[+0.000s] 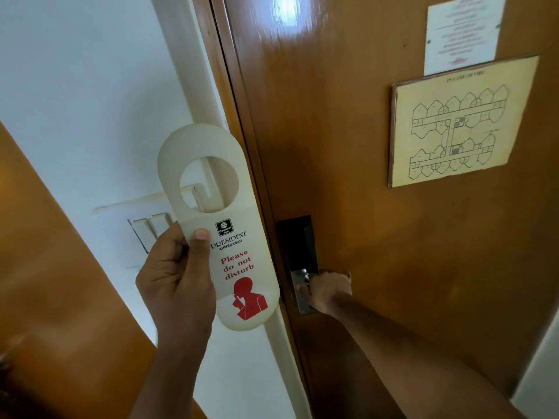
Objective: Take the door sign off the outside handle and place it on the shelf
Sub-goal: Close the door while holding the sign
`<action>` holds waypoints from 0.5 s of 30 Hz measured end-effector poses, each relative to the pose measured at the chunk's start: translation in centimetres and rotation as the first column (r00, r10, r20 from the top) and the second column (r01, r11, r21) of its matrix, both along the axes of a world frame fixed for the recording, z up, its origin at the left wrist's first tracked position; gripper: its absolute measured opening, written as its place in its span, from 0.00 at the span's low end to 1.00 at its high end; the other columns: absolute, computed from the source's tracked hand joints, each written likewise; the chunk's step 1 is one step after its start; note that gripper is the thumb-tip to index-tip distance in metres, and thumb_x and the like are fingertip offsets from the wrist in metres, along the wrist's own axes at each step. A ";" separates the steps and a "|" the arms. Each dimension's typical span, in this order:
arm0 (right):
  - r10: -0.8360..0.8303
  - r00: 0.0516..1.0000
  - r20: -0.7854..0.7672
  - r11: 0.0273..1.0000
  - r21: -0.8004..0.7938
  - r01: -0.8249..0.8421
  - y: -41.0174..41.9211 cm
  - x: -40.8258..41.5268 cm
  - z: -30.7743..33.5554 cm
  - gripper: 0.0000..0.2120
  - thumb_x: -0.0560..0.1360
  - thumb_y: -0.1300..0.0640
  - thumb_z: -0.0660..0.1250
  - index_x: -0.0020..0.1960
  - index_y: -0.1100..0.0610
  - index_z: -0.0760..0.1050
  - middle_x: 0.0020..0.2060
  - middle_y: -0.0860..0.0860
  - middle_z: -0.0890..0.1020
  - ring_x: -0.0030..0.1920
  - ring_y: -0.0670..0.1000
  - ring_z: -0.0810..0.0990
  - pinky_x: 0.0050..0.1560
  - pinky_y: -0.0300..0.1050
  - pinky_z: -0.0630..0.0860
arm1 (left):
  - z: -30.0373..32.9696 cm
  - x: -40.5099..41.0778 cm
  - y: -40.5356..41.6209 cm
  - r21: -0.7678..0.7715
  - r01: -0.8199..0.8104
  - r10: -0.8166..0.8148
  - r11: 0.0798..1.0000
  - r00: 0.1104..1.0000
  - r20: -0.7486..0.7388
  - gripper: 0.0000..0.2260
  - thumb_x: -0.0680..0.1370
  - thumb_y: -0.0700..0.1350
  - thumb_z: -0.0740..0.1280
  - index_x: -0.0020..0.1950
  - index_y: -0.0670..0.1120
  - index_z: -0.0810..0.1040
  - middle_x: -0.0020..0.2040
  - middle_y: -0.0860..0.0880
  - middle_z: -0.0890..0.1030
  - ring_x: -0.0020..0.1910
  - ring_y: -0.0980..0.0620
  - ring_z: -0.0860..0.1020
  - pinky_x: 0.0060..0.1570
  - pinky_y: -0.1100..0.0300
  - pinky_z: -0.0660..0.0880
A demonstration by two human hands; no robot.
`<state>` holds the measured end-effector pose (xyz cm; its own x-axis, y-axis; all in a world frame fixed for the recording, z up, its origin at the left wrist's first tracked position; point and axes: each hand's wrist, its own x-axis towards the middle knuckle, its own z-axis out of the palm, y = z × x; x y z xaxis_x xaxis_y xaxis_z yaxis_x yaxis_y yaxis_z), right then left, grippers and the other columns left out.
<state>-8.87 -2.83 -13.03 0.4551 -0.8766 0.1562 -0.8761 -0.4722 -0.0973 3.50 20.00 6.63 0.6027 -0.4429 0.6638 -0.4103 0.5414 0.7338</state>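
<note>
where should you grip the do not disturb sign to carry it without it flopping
Grip the solid lower half of the door sign, below the round hole, coming from its left edge as the left hand does: thumb on the printed face, fingers behind. The thin ring around the hole looks weaker.

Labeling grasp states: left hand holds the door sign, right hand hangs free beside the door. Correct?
Not quite. The left hand does hold the door sign, but the right hand is not hanging free: it is gripping the door handle on the wooden door. The head view shows this.
</note>
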 end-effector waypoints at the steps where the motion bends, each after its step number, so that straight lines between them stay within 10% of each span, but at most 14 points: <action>1: -0.002 1.000 -0.015 1.000 0.012 0.002 0.4 -0.2 0.3 0.22 0.83 0.37 0.56 0.46 0.53 0.78 0.37 0.50 0.80 0.36 0.50 0.78 0.43 0.48 0.72 | -0.1 0.1 0.2 -0.008 0.013 -0.013 1.000 1.000 -0.004 0.09 0.80 0.50 0.67 0.59 0.51 0.83 0.55 0.56 0.87 0.53 0.54 0.86 0.43 0.61 0.84; 4: 0.053 0.976 0.212 0.999 -0.019 -0.050 2.7 -1.7 1.1 0.20 0.79 0.45 0.69 0.64 0.55 0.72 0.57 0.53 0.79 0.59 0.56 0.78 0.62 0.53 0.72 | -0.1 -0.6 0.4 -0.039 0.013 -0.014 0.999 0.999 -0.029 0.09 0.79 0.50 0.68 0.58 0.52 0.83 0.55 0.57 0.87 0.53 0.55 0.86 0.43 0.62 0.84; 8: -0.270 0.664 0.698 0.963 0.174 0.208 9.9 -13.0 4.0 0.52 0.70 0.51 0.81 0.81 0.47 0.48 0.80 0.48 0.59 0.80 0.51 0.57 0.76 0.49 0.60 | -1.4 -6.8 -2.5 -0.075 0.243 -0.249 0.967 0.964 -0.095 0.06 0.78 0.53 0.69 0.53 0.57 0.83 0.51 0.60 0.87 0.49 0.58 0.86 0.40 0.66 0.82; 13: -0.417 0.482 0.771 0.894 0.252 0.371 22.0 -24.4 5.2 0.70 0.48 0.28 0.82 0.73 0.25 0.34 0.74 0.25 0.49 0.73 0.34 0.49 0.73 0.50 0.59 | -5.6 -20.5 -2.6 0.057 0.512 -0.497 0.857 0.851 -0.171 0.06 0.76 0.56 0.69 0.49 0.56 0.81 0.47 0.57 0.88 0.46 0.63 0.86 0.35 0.72 0.78; 15: -0.402 0.527 0.749 0.904 0.233 0.359 23.5 -25.5 5.5 0.65 0.49 0.29 0.83 0.71 0.24 0.40 0.64 0.16 0.52 0.65 0.24 0.58 0.64 0.35 0.69 | -7.9 -22.4 -3.1 0.131 0.572 -0.514 0.810 0.799 -0.311 0.03 0.78 0.50 0.72 0.49 0.58 0.81 0.48 0.58 0.88 0.48 0.59 0.87 0.36 0.67 0.80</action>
